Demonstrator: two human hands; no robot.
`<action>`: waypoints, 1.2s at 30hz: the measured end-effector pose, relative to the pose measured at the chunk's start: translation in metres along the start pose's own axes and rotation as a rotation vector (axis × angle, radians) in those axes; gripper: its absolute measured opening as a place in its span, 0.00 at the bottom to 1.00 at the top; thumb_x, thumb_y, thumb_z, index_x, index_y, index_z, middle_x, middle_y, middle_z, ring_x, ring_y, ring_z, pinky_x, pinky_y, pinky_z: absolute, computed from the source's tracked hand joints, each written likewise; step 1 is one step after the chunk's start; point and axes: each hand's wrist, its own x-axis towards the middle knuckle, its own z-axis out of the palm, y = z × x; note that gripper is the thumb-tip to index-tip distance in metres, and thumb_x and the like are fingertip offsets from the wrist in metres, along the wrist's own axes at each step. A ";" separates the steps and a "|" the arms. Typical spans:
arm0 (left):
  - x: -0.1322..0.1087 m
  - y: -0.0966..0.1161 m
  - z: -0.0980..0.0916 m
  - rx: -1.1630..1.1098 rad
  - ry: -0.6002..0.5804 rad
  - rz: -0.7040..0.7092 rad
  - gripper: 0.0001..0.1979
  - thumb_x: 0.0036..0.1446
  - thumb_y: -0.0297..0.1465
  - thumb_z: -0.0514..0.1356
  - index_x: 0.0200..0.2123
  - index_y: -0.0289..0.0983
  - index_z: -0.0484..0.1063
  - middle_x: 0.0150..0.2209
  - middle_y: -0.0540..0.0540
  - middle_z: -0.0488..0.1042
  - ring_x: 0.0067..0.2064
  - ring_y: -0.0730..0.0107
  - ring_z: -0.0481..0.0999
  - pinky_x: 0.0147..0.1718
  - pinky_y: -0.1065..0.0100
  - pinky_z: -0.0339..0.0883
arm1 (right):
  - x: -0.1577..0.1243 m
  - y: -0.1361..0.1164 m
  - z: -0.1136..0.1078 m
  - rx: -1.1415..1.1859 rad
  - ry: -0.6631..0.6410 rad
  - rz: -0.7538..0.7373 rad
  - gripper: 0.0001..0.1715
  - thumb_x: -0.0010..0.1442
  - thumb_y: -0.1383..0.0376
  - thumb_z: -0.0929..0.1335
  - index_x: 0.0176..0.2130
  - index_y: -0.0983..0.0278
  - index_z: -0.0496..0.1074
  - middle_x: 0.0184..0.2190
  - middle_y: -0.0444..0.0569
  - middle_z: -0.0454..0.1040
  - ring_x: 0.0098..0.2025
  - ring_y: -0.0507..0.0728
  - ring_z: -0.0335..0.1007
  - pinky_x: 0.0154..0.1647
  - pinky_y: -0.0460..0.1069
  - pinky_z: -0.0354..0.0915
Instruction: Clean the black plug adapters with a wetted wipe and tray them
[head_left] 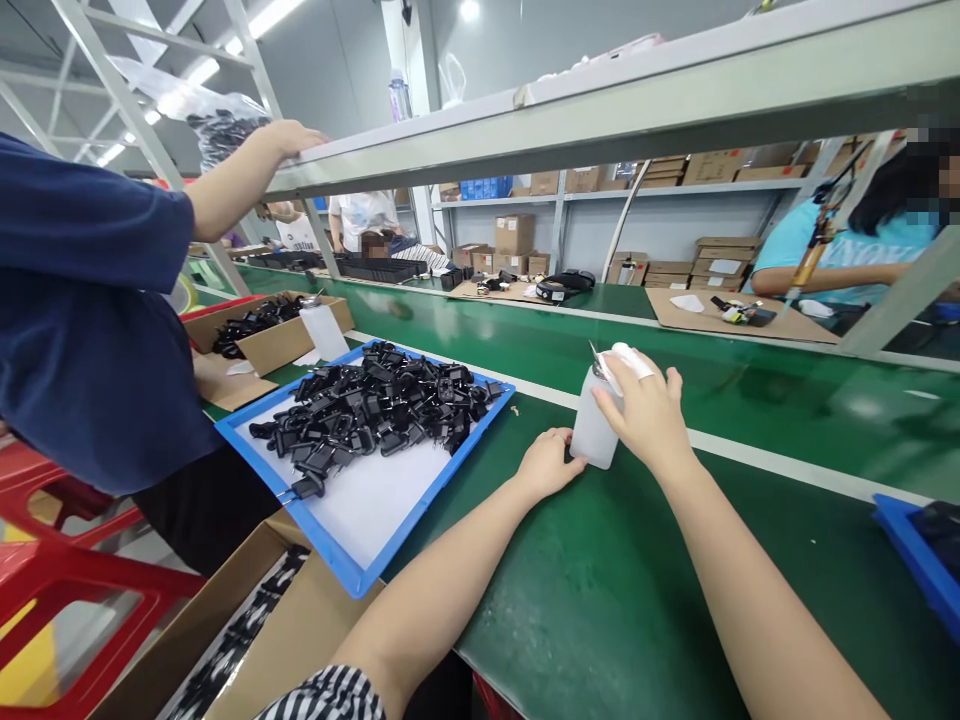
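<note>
A translucent white bottle (597, 418) with a metal top stands on the green work surface in front of me. My right hand (649, 405) is at its top, with a white cloth (631, 360) held over the fingers and pressed against the spout. Beside the bottle's base, my left hand (550, 462) rests on the surface with its fingers curled. A dark bit shows between those fingers and the bottle, too hidden to name. To the left lies a blue-rimmed tray (420, 528) bearing a heap of black plug adapters (382, 400).
Another bottle (324, 330) stands behind the tray, near a cardboard box (296, 340) of black parts. An open carton (262, 625) sits below left. A co-worker in navy (90, 320) stands at left; a shelf beam (600, 110) crosses overhead. Another blue tray (919, 560) is at right.
</note>
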 end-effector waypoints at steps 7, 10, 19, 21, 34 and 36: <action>-0.001 0.001 -0.001 0.014 0.007 0.013 0.18 0.45 0.32 0.54 0.42 0.32 0.62 0.39 0.42 0.67 0.41 0.64 0.65 0.42 0.66 0.60 | 0.001 0.001 0.000 0.116 0.054 0.083 0.19 0.55 0.60 0.55 0.44 0.61 0.63 0.47 0.57 0.63 0.49 0.65 0.56 0.45 0.67 0.47; -0.002 0.001 -0.001 0.011 0.005 0.019 0.18 0.45 0.31 0.54 0.41 0.31 0.63 0.38 0.42 0.67 0.41 0.64 0.65 0.42 0.66 0.60 | 0.004 0.001 -0.005 0.229 0.031 0.184 0.19 0.55 0.62 0.54 0.43 0.60 0.65 0.45 0.54 0.66 0.49 0.64 0.57 0.45 0.67 0.48; -0.001 -0.001 0.000 -0.004 -0.021 0.008 0.18 0.46 0.32 0.54 0.42 0.32 0.62 0.40 0.42 0.66 0.43 0.64 0.64 0.43 0.65 0.59 | 0.015 0.002 -0.023 0.534 0.096 0.518 0.20 0.53 0.62 0.55 0.40 0.65 0.68 0.35 0.52 0.72 0.37 0.60 0.67 0.34 0.54 0.62; -0.001 0.000 0.000 -0.004 -0.021 0.006 0.19 0.46 0.32 0.54 0.42 0.32 0.62 0.40 0.42 0.66 0.43 0.63 0.64 0.43 0.65 0.59 | 0.015 0.003 -0.022 0.511 0.080 0.486 0.20 0.54 0.62 0.55 0.41 0.64 0.67 0.37 0.52 0.72 0.38 0.60 0.66 0.36 0.55 0.61; -0.002 0.001 -0.001 0.010 -0.023 0.017 0.19 0.46 0.31 0.54 0.43 0.32 0.61 0.41 0.42 0.66 0.43 0.64 0.64 0.43 0.65 0.59 | 0.002 0.003 -0.003 0.024 -0.022 0.059 0.19 0.55 0.61 0.56 0.46 0.62 0.62 0.48 0.57 0.63 0.48 0.65 0.57 0.45 0.67 0.47; -0.002 0.000 -0.001 0.013 -0.024 0.017 0.19 0.46 0.31 0.54 0.43 0.32 0.61 0.41 0.42 0.66 0.44 0.64 0.64 0.43 0.65 0.59 | 0.000 0.004 -0.002 0.016 0.002 0.060 0.19 0.56 0.61 0.55 0.45 0.62 0.63 0.47 0.57 0.63 0.47 0.64 0.57 0.45 0.67 0.47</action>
